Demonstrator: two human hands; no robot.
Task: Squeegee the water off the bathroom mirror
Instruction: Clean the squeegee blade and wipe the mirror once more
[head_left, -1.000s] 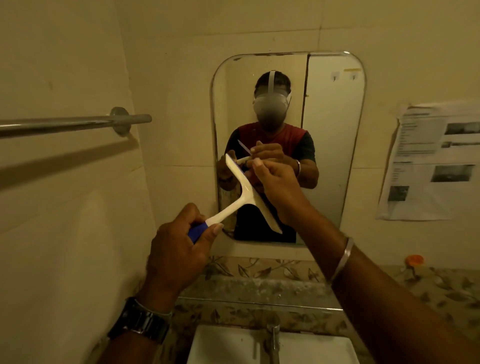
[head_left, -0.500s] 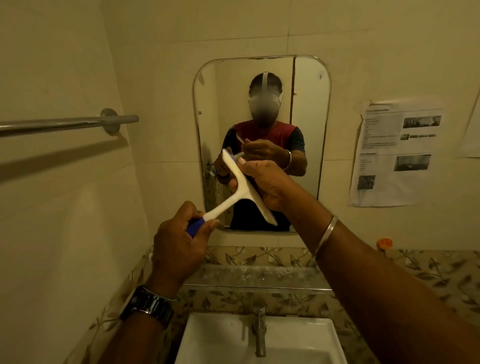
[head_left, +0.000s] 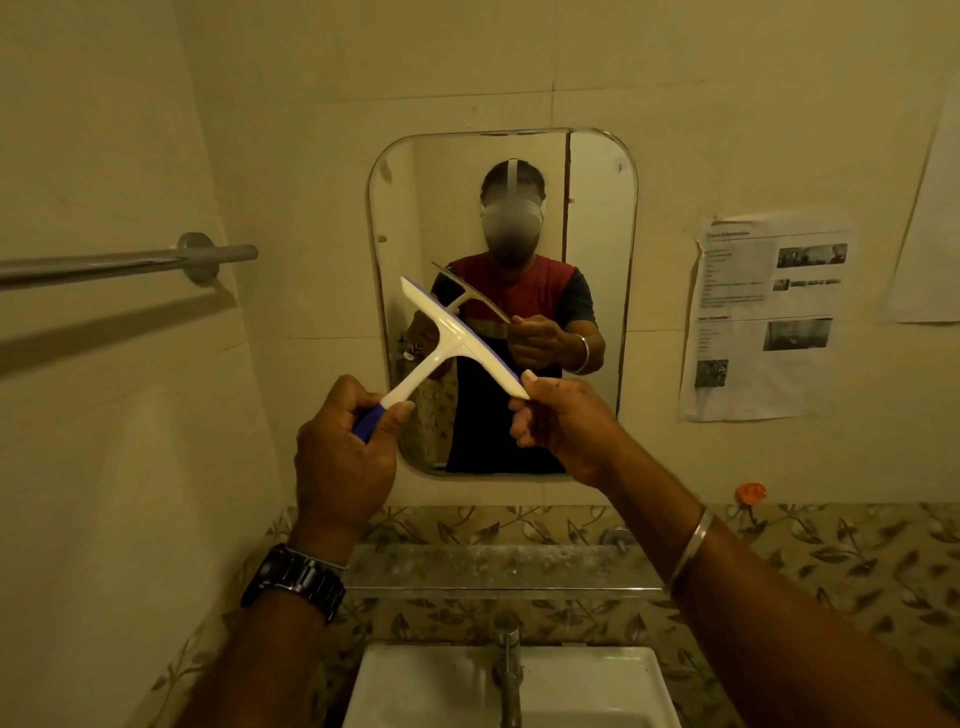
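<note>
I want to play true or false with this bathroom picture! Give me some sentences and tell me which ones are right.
1. The left hand grips the blue handle of the white plastic squeegee. True.
2. The squeegee's blade is pressed against the rounded wall mirror. False: it is held in the air in front of the mirror.
3. The right hand pinches one end of the blade. True.
4. The silver metal towel bar is to the right of the mirror. False: it is on the left.
</note>
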